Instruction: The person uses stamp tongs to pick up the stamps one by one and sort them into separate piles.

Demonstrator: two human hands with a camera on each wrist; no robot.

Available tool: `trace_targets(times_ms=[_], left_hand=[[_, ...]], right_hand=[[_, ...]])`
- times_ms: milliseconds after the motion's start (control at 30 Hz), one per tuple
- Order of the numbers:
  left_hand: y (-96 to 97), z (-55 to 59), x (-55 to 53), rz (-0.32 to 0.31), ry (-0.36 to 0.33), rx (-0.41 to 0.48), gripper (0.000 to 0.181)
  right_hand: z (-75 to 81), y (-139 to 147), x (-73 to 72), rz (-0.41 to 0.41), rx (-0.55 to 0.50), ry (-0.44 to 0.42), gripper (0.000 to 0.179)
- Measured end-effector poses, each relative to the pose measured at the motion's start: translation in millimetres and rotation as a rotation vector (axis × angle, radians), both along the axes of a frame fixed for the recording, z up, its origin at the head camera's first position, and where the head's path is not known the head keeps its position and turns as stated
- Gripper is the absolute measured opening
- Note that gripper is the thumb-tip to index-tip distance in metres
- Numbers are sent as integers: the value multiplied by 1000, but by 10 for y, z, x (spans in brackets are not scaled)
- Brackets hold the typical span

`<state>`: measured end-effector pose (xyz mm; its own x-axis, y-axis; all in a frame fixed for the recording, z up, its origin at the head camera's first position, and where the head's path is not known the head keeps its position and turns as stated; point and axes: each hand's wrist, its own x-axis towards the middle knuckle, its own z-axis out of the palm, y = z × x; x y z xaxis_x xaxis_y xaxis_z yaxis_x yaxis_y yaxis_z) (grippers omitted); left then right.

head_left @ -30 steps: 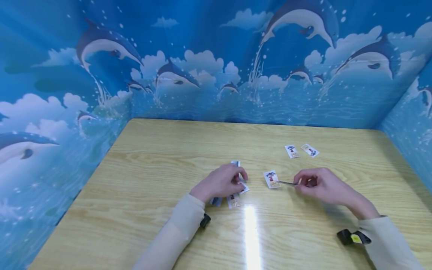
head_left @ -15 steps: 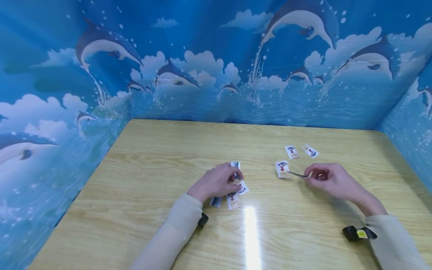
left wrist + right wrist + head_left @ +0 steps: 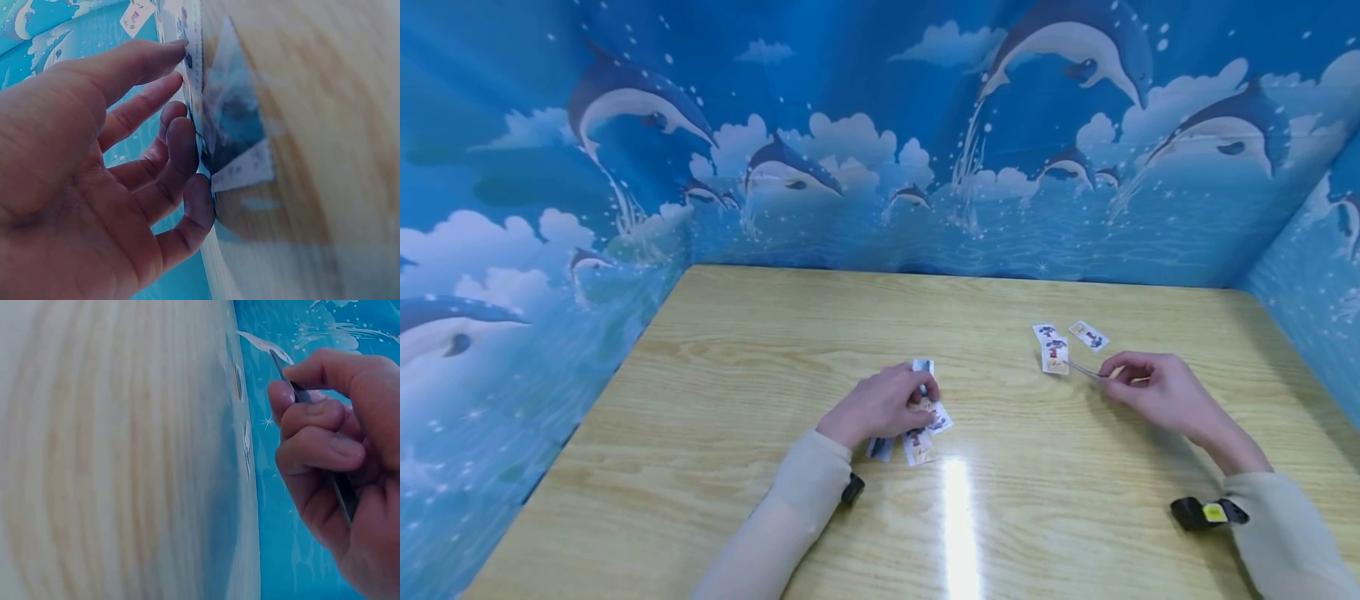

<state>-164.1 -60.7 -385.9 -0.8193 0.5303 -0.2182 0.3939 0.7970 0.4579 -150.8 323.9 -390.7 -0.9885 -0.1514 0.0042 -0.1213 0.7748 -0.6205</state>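
My right hand [image 3: 1161, 392] pinches slim metal tweezers [image 3: 1086, 371], which grip a small picture stamp [image 3: 1055, 357] by its edge. This stamp is raised and overlaps another stamp [image 3: 1042, 331] in the head view. In the right wrist view the tweezers' shaft [image 3: 345, 495] runs through the curled fingers, and the lifted stamp [image 3: 265, 345] looks bent. My left hand [image 3: 880, 402] rests its fingertips on several loose stamps, partly hiding them. Among these are a stamp [image 3: 917, 447] below the hand and a bluish perforated stamp [image 3: 237, 125] flat beneath the fingers.
Another stamp [image 3: 1089, 335] lies at the right rear of the wood-grain table [image 3: 737, 333]. A dolphin-print curtain [image 3: 865, 133] stands along the back and sides. A bright light reflection [image 3: 958, 525] crosses the table's front middle.
My right hand has moved right and away from me, carrying the stamp in the tweezers toward the two rear stamps. My left hand has shifted slightly left over its stamps.
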Motion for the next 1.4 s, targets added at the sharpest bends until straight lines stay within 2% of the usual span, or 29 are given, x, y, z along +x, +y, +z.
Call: trace_targets(times_ms=[200, 533, 1133, 1400], left_hand=[[4, 4, 1, -4, -5, 0, 26], [6, 4, 4, -4, -12, 18, 25], [-2, 2, -12, -10, -10, 46, 23], [-15, -21, -13, -4, -26, 68, 22]], right_hand=[[-23, 41, -50, -72, 10, -20, 21], [-31, 96, -109, -146, -14, -139, 34], [0, 124, -125, -172, 91, -195, 39], [20, 118, -119, -167, 142, -152, 38]])
